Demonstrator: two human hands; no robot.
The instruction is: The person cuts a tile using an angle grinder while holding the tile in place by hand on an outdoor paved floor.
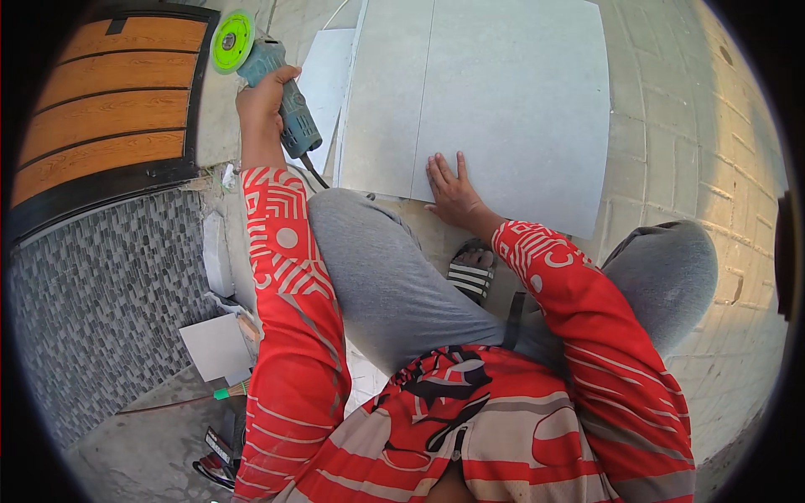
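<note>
An angle grinder with a teal body and a bright green disc is gripped by my left hand. It is held up at the far left, past the left edge of a large pale grey tile. The grinder's dark cord hangs from its rear end toward my knee. My right hand lies flat on the tile's near edge, fingers spread. Just left of those fingers, a thin dark straight line runs along the tile from the far side to the near edge. Whether the disc is spinning I cannot tell.
Another white sheet or tile lies partly beneath the large tile's left side. An orange slatted panel in a black frame and a mosaic-patterned wall stand at left. A small tile piece leans lower left. Paving blocks spread to the right.
</note>
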